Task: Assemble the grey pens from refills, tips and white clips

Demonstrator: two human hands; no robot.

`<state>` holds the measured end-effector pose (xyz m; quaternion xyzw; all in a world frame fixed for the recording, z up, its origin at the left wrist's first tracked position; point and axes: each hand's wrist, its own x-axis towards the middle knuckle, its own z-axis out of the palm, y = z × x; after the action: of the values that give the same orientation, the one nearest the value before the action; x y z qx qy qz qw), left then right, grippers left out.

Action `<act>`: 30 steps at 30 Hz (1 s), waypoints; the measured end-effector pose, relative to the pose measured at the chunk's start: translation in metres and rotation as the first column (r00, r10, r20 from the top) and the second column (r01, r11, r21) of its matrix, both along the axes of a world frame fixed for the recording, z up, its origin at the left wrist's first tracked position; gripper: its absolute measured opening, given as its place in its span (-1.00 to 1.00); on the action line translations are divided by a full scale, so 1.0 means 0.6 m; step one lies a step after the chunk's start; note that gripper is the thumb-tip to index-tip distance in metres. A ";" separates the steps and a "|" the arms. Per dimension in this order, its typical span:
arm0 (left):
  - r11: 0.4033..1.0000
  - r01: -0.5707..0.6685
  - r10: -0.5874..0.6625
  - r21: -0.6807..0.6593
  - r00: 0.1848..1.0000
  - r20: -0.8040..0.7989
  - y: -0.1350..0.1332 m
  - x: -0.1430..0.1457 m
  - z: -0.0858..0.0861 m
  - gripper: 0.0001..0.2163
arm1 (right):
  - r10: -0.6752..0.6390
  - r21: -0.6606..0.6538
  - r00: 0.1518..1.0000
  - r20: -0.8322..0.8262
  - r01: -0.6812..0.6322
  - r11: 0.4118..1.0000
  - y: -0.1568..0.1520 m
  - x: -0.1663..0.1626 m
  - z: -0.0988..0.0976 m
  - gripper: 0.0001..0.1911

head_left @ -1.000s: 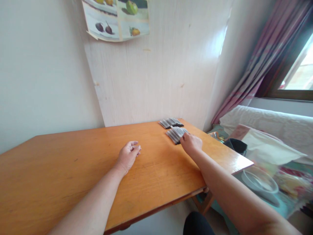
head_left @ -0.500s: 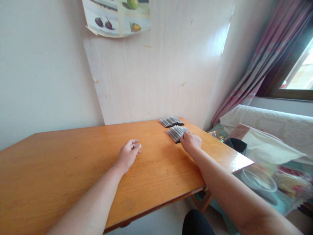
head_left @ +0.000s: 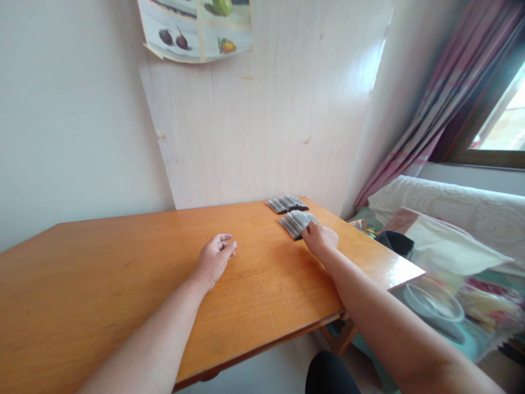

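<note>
Two rows of slim, clear-barrelled pens with black ends lie side by side near the far right corner of the wooden table (head_left: 164, 284). At the right end of the nearer row (head_left: 296, 223), my right hand (head_left: 322, 238) is closed, thumb and forefinger pinched on the black end of a pen; the fingers partly hide the grip. Just behind lies the farther row (head_left: 287, 203), which neither hand touches. My left hand (head_left: 216, 257) rests at the table's middle, left of the pens, its fingers loosely curled and apart with nothing in them.
Behind the table stands a pale wall panel with a fruit picture sheet (head_left: 197, 33). To the right, past the table's edge, are a black container (head_left: 396, 243), a clear plastic tub (head_left: 435, 303) and cloth-covered furniture (head_left: 447, 202). A curtain (head_left: 426, 98) hangs by the window.
</note>
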<state>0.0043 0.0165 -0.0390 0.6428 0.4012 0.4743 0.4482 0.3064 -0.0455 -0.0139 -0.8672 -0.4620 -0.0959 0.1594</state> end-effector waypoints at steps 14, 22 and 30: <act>0.999 -0.020 0.020 0.026 1.000 -0.001 0.018 -0.005 -0.015 -0.51 | 0.276 0.134 0.907 -0.317 -0.245 0.960 -0.077 -0.015 -0.024 -0.60; 0.980 -0.116 0.142 0.159 0.977 -0.159 0.031 -0.013 -0.024 -0.55 | 0.315 -0.006 0.934 -0.167 -0.320 0.947 -0.131 -0.060 -0.024 -0.62; 0.873 -0.211 0.419 0.439 0.784 -0.458 0.008 -0.021 -0.001 -0.69 | 0.301 -0.064 0.945 -0.131 -0.311 0.948 -0.129 -0.072 -0.019 -0.60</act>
<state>-0.0081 0.0211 -0.0396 0.7434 0.5191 0.4092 0.1026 0.2632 -0.1227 -0.0253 -0.7950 -0.5842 0.0016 0.1633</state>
